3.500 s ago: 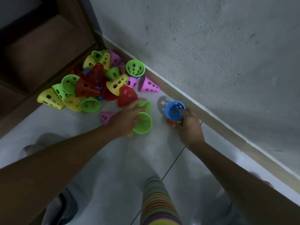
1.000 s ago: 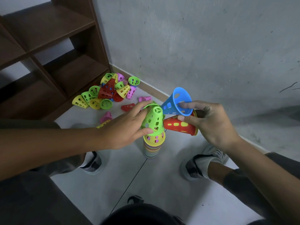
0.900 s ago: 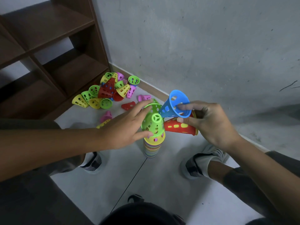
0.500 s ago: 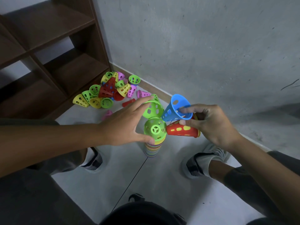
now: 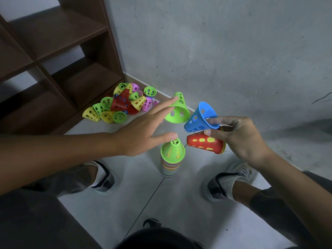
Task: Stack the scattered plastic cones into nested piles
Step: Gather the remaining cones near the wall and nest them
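Grey floor (image 5: pixel 179 203), one stack (image 5: pixel 171 159), hands — left (image 5: pixel 142 133) spread, touching one green cone (image 5: pixel 177 112), right (image 5: pixel 239 137) gripping two cones (image 5: pixel 201 121).

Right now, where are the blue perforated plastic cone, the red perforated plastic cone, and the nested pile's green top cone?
blue perforated plastic cone (image 5: pixel 198 119), head view, side wall.
red perforated plastic cone (image 5: pixel 203 143), head view, side wall.
green top cone (image 5: pixel 172 150), head view, side wall.

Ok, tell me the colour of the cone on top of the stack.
Green, with yellow showing through its holes; the top cone shows in the head view.
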Demonstrator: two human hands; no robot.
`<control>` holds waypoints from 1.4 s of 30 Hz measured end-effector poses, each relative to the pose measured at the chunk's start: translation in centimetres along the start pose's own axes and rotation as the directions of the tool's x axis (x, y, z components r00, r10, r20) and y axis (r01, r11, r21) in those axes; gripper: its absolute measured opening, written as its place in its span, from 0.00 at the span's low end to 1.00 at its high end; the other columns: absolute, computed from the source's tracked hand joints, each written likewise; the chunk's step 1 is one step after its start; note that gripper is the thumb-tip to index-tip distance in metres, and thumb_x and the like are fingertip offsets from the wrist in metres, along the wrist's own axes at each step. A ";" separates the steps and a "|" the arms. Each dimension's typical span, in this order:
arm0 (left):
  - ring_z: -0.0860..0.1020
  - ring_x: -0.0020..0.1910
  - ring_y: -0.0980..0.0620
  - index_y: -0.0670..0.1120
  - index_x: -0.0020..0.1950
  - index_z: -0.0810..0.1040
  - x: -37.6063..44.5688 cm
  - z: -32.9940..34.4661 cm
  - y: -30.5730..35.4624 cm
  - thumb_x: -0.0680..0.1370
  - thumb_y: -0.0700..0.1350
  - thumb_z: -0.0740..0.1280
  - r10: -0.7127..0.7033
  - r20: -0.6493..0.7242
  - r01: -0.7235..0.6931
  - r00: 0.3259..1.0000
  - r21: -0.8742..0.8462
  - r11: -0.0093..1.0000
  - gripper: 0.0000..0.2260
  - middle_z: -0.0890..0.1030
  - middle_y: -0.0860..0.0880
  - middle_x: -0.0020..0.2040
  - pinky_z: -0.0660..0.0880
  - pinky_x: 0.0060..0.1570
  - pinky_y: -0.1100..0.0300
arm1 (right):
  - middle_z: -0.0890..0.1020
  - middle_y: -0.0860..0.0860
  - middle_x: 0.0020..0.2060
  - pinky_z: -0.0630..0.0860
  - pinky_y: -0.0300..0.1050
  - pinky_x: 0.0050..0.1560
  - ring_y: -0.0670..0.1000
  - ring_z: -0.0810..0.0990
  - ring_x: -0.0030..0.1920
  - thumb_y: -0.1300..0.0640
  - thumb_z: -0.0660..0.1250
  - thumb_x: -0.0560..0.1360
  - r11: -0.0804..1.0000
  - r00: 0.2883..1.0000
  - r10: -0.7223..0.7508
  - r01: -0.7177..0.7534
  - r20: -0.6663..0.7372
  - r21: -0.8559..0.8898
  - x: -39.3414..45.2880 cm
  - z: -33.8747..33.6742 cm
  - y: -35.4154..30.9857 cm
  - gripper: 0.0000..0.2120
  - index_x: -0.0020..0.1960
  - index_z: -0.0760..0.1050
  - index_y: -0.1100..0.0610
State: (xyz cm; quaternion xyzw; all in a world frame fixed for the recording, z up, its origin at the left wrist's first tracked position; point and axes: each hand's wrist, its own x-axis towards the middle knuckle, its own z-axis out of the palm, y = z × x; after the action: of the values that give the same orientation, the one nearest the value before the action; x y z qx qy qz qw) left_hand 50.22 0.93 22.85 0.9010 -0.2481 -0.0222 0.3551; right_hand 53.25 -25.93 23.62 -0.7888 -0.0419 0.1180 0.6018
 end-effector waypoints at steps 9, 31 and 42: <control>0.64 0.77 0.57 0.45 0.76 0.63 -1.1 0.8 1.3 0.80 0.46 0.68 0.069 0.039 -0.061 0.997 -0.172 0.983 0.26 0.56 0.54 0.81 0.71 0.71 0.49 | 0.85 0.45 0.41 0.75 0.28 0.36 0.39 0.81 0.32 0.67 0.77 0.69 1.000 1.000 0.017 -0.017 -0.010 0.018 -0.3 0.2 -0.4 0.13 0.49 0.83 0.53; 0.58 0.80 0.50 0.42 0.77 0.63 -5.3 0.3 0.8 0.79 0.48 0.71 0.213 0.149 -0.225 0.966 0.068 0.972 0.30 0.58 0.48 0.80 0.60 0.76 0.54 | 0.87 0.50 0.52 0.82 0.42 0.53 0.51 0.86 0.53 0.62 0.78 0.63 0.996 0.943 -0.085 0.085 0.322 0.014 -0.7 -0.5 0.2 0.17 0.52 0.85 0.59; 0.62 0.76 0.46 0.45 0.78 0.64 -6.3 0.8 -1.0 0.80 0.54 0.70 0.280 0.316 -0.360 0.907 0.233 0.903 0.30 0.65 0.48 0.77 0.65 0.72 0.46 | 0.87 0.42 0.50 0.80 0.45 0.60 0.44 0.85 0.53 0.57 0.79 0.62 0.936 0.901 -0.033 0.179 0.433 -0.302 -0.9 -1.4 -0.3 0.17 0.51 0.87 0.51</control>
State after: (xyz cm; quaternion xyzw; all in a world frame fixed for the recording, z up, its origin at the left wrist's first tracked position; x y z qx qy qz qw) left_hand 44.94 4.00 20.71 0.8772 -0.4413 -0.0517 0.1820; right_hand 52.71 -27.31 24.41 -0.8315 -0.2337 0.2434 0.4413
